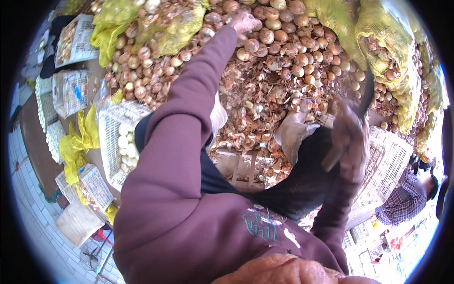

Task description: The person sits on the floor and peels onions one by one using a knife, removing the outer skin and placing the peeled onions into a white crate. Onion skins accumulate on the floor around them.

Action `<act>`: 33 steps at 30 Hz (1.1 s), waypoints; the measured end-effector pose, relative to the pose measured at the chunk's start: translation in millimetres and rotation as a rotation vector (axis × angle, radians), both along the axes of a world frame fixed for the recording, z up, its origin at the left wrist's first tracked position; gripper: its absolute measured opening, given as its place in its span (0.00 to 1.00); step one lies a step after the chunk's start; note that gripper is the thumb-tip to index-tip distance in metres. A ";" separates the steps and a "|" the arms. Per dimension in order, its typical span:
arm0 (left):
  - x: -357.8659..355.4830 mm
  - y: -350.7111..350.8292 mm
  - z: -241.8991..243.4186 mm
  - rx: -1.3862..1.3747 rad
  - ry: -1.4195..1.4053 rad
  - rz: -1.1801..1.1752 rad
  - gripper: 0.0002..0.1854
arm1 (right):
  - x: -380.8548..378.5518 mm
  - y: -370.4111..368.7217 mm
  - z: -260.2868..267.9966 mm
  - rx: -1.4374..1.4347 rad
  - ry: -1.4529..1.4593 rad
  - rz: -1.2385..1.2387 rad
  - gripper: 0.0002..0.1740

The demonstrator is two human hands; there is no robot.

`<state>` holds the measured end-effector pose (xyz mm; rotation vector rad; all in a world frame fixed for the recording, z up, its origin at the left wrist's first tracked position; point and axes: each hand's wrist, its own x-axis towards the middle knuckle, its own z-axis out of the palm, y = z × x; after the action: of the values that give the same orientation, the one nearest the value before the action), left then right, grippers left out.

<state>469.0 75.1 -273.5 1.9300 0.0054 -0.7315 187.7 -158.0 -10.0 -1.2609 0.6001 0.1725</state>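
Note:
My left hand reaches out over the heap of unpeeled brown onions, its fingers down among them; whether it grips an onion is hard to tell. My right hand, a little blurred, is closed round the handle of a knife. The knife's dark curved blade points up and away from me. Loose onion skins cover the ground between my feet. Peeled white onions lie in a white plastic crate by my left leg.
Yellow mesh sacks of onions stand ahead at left and right. A white crate is beside my right leg. More crates stand at the far left. A co-worker in a checked shirt is at the right edge.

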 end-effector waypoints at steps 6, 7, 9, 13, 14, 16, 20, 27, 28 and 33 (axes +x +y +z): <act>10.7 -96.7 -96.7 0.339 -0.243 0.234 0.31 | 14.4 -7.8 -1.0 0.141 0.102 -0.136 0.18; 8.8 -108.0 -112.2 0.330 -0.309 0.293 0.34 | 17.0 -11.5 -2.3 0.166 0.123 -0.163 0.17; 19.1 -131.8 -115.1 0.429 -0.172 0.262 0.33 | 18.7 -18.8 -6.5 0.228 0.137 -0.289 0.17; 34.4 -162.4 -140.2 0.431 -0.093 0.235 0.32 | 31.6 -30.4 -11.1 0.326 0.133 -0.312 0.18; 37.4 -168.1 -139.9 0.488 -0.115 0.180 0.32 | 34.2 -31.3 -11.7 0.324 0.132 -0.329 0.18; 39.8 -169.2 -138.6 0.613 -0.189 0.084 0.33 | 38.5 -31.4 -12.2 0.317 0.126 -0.355 0.18; 36.3 -151.5 -130.1 0.812 -0.343 0.006 0.35 | 35.2 -34.2 -10.3 0.347 0.127 -0.377 0.18; -13.8 -80.1 -96.1 -0.181 -0.006 0.513 0.35 | 17.3 -23.6 -0.5 0.201 0.124 -0.293 0.19; -33.5 -68.8 -84.4 -0.374 0.031 0.475 0.34 | 14.4 -22.6 0.2 0.174 0.109 -0.275 0.19; -111.5 -59.7 83.7 -0.834 0.132 0.039 0.36 | -0.1 -7.8 2.5 0.077 0.006 -0.150 0.21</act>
<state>357.6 15.5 -189.7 1.0834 -0.1565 -0.6873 187.6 -165.8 -7.5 -1.1363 0.6846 0.0743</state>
